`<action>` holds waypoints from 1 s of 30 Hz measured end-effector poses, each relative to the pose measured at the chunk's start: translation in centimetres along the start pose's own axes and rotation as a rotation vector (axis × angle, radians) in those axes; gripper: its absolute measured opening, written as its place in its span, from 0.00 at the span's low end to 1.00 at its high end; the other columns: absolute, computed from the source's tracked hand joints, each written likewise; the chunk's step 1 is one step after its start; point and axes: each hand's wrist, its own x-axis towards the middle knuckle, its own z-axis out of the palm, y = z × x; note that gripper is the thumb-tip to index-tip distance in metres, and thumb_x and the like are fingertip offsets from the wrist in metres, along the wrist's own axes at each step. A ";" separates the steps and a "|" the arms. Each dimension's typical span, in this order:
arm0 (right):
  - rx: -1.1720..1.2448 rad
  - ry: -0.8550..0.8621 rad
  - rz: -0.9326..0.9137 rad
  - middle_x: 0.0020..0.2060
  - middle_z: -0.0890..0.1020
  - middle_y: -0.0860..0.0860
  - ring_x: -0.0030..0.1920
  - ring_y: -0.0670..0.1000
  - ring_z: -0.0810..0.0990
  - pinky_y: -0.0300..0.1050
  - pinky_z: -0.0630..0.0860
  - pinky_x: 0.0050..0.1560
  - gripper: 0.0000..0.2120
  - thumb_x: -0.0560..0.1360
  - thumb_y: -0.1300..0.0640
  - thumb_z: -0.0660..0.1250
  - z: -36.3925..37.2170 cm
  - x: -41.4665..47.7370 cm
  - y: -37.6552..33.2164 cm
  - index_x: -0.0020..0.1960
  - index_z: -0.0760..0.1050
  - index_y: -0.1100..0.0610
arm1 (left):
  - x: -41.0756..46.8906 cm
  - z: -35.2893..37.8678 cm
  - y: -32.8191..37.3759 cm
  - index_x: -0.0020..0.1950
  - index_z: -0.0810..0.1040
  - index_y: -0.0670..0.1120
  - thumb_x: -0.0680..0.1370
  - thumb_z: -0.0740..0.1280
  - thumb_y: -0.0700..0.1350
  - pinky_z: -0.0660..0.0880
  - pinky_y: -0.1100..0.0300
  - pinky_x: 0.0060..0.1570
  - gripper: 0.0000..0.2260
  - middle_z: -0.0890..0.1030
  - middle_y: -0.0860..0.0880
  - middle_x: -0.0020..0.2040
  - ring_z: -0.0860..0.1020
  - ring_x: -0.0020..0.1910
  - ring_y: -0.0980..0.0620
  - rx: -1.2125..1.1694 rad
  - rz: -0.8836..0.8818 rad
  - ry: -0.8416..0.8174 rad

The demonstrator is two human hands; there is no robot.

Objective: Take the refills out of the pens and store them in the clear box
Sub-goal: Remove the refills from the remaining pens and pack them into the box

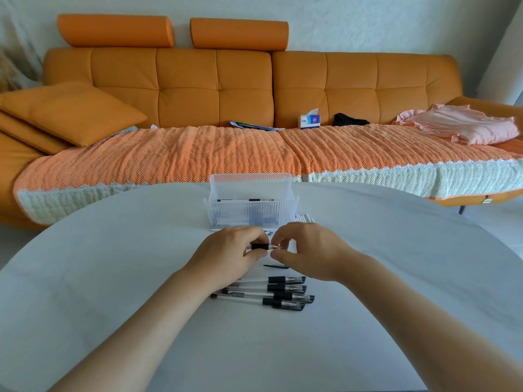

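Both hands meet over the middle of the white worktop [113,278], working on one pen [259,246]. The left hand [226,256] is closed around the pen's barrel, fingers wrapped over the black grip section. The right hand [308,250] pinches the pen's tip end between thumb and fingertips, right where it sticks out of the left hand at 3 o'clock.

At 12 o'clock from the hands, just beyond them, stands the clear box [250,202], ribbed and see-through, with dark refills lying inside it. Beside the box at its 4 o'clock lies a small stack of white tubes [304,217], partly hidden behind the right hand.

At 6 o'clock from the hands a bunch of pens [271,292] with black grips and caps lies flat on the worktop, roughly parallel, caps pointing to 3 o'clock. Between that bunch and the hands lies one thin dark stick [276,266], too small to tell what it is.

Past the worktop runs an orange sofa [254,89].
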 end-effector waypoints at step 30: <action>0.012 0.021 0.001 0.47 0.81 0.41 0.36 0.37 0.73 0.38 0.69 0.40 0.06 0.79 0.48 0.65 0.5 0.2 -0.6 0.51 0.79 0.47 | -0.3 0.1 -0.3 0.49 0.77 0.57 0.77 0.69 0.51 0.70 0.63 0.38 0.03 0.77 0.62 0.42 0.73 0.38 0.64 0.032 0.024 0.030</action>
